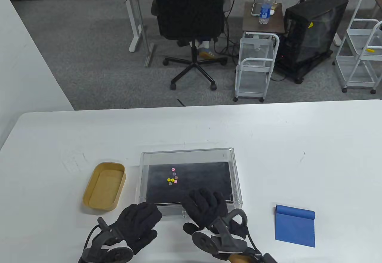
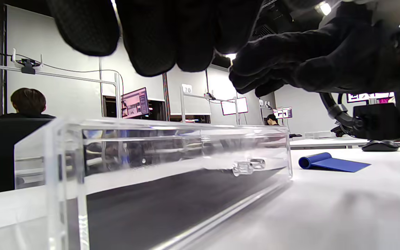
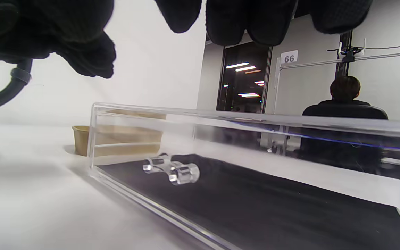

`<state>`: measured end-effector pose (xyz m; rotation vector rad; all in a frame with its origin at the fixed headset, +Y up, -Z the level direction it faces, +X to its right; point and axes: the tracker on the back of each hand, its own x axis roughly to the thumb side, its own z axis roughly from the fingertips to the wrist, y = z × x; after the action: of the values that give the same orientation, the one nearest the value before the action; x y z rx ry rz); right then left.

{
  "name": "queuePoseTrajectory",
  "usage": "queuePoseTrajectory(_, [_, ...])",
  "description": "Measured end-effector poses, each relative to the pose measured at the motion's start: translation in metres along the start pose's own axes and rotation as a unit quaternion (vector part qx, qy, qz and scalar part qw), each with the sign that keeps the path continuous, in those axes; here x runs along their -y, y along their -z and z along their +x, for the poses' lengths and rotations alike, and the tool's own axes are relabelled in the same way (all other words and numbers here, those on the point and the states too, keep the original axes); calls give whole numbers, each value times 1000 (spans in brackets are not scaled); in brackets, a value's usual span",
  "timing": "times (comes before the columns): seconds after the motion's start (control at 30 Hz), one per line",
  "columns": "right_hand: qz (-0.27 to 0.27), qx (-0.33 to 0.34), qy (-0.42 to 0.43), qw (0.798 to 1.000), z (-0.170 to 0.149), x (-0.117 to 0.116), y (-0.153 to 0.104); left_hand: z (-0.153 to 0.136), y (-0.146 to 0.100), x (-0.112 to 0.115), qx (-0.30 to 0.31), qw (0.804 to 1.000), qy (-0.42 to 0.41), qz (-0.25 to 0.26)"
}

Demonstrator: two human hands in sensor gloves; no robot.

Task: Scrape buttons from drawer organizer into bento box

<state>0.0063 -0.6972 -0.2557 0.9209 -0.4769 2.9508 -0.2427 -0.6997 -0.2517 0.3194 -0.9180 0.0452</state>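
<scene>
Office floor with a black swivel chair (image 1: 191, 21), wire carts and a computer tower lies beyond a broad white table (image 1: 268, 131), where everything for the job is laid out along the near edge. Largest on it is the clear acrylic drawer organizer (image 1: 235, 173), set square to the person with its dark liner showing and its small knob facing them, probably so it can be tipped or swept from the front. Just left of it, close but apart, lies the tan bento box (image 1: 89, 191), open side up and with nothing in it that the table view shows, placed where a short sweep leftward would reach it. Well off to the right lies a blue scraper sheet (image 1: 295, 226), one edge rolled, untouched. Both gloved hands sit at the organizer's near wall: the right hand (image 1: 206, 206) hovers palm down with fingers spread and reaching over the front rim, holding nothing; the left hand (image 1: 138, 222) is just beside the front left corner, fingers loosely curled, also gripping nothing that I can make out. Smallest of all, the buttons (image 1: 172, 178), pink, yellow and darker ones, cluster near the middle of the liner, none yet moved across.
</scene>
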Motion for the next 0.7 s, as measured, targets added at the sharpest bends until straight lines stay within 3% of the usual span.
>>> queuePoseTrajectory(0.7, [29, -55, -17, 998, -34, 7, -1, 0, -1, 1, 1, 1000, 1, 2])
